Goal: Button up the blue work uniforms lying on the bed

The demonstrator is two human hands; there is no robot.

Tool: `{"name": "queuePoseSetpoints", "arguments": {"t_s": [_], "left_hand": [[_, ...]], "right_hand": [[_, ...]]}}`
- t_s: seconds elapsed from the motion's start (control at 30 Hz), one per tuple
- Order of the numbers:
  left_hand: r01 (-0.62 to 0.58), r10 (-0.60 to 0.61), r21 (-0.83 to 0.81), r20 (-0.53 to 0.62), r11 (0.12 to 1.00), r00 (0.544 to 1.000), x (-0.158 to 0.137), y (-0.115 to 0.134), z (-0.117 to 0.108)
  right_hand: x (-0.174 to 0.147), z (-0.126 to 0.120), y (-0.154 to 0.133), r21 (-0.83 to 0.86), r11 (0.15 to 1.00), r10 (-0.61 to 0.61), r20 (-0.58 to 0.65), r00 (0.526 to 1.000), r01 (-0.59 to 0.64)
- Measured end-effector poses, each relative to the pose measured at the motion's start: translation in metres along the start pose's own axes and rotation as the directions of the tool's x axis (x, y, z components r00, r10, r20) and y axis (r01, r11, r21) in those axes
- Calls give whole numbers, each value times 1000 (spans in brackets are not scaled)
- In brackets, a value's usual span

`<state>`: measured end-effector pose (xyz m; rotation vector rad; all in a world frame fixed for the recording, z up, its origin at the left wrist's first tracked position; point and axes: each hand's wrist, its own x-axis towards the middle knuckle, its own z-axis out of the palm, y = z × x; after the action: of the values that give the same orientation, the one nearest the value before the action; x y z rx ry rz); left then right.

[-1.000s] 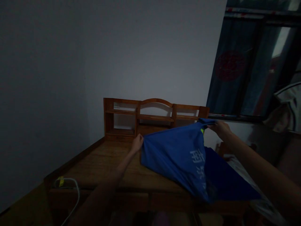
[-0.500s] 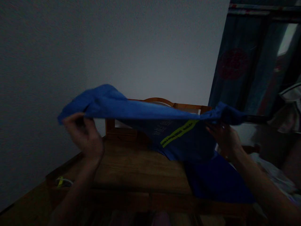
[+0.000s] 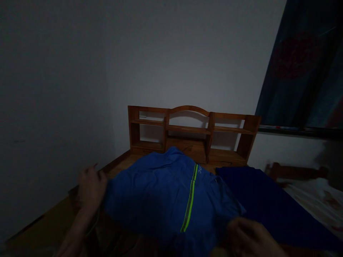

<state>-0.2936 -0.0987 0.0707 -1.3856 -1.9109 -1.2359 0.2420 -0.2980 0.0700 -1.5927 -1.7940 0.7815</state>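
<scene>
Blue and rumpled, a garment [image 3: 150, 192] spreads over the middle of the wooden desk [image 3: 124, 165], its far end close to a shelf unit [image 3: 187, 129]. Its near part sinks into shadow, so whether that part rests on the wood is hard to see. A yellow-green and grey stripe [image 3: 190, 201] runs down its right half, with a few pale letters [image 3: 200, 169] beside the stripe's far end.

The left hand [image 3: 92, 189] is at the garment's left edge, fingers bent; blur hides whether they pinch the fabric or have let it go. The right hand [image 3: 250, 235] is at the near right, by the garment's near right corner, fingers curled; it too is smeared, and I cannot tell whether it grips anything.

Just to the right, a dark blue cloth [image 3: 270, 203] lies flat, reaching from near the shelf unit to the near right. Beyond it on the right are a wooden rail [image 3: 300, 173] and a pale, crumpled cover [image 3: 316, 196]. A plain wall [image 3: 187, 53] rises behind the shelves, and a dark window [image 3: 276, 92] with a dim red disc [image 3: 297, 55] fills the far right.
</scene>
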Motion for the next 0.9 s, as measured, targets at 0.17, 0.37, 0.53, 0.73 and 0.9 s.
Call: {"name": "queuePoseSetpoints", "arguments": {"t_s": [0.17, 0.37, 0.53, 0.73, 0.9], "left_hand": [[-105, 374, -595, 349, 797, 859, -16, 153, 30], [-49, 856, -903, 387, 427, 342, -91, 276, 118], [127, 853, -865, 500, 485, 152, -116, 295, 174], [262, 825, -812, 558, 522, 86, -119, 291, 182], [340, 771, -740, 634, 580, 66, -111, 293, 175]], "right_hand": [[102, -21, -19, -160, 969, -203, -88, 975, 187], [228, 0, 11, -157, 973, -147, 150, 978, 170], [256, 1, 49, -75, 990, -86, 342, 936, 119], [248, 3, 68, 60, 992, -124, 221, 967, 113], [249, 2, 60, 95, 992, -104, 228, 968, 84]]}}
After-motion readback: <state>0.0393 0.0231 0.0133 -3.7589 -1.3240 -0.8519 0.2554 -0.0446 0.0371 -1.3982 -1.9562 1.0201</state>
